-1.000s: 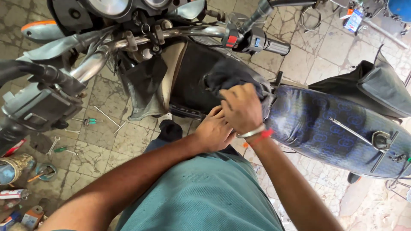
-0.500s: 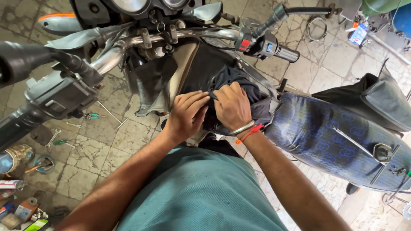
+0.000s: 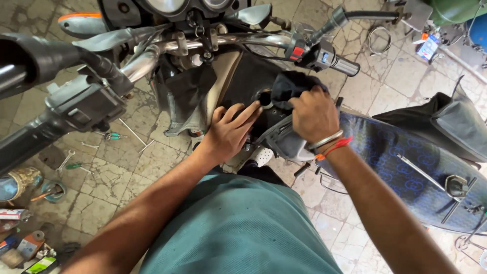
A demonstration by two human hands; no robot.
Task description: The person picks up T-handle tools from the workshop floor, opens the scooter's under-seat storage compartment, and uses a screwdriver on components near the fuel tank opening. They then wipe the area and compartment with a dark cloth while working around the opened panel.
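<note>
Two hands: left hand (image 3: 231, 133) on one tank (image 3: 243, 81), right hand (image 3: 313, 112) gripping one cloth (image 3: 290, 85).

Handlebar (image 3: 213, 43) across the top of frame, tank (image 3: 248, 86) just below at centre, both hands on it. Seat (image 3: 406, 162) off to the right, tools (image 3: 76, 165) scattered lower left on floor (image 3: 101, 198).

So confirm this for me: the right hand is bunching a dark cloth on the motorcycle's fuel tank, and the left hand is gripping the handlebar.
Not quite. In the head view the left hand lies flat on the fuel tank, beside the filler hole, not on the handlebar. The right hand does bunch the dark cloth there.
</note>
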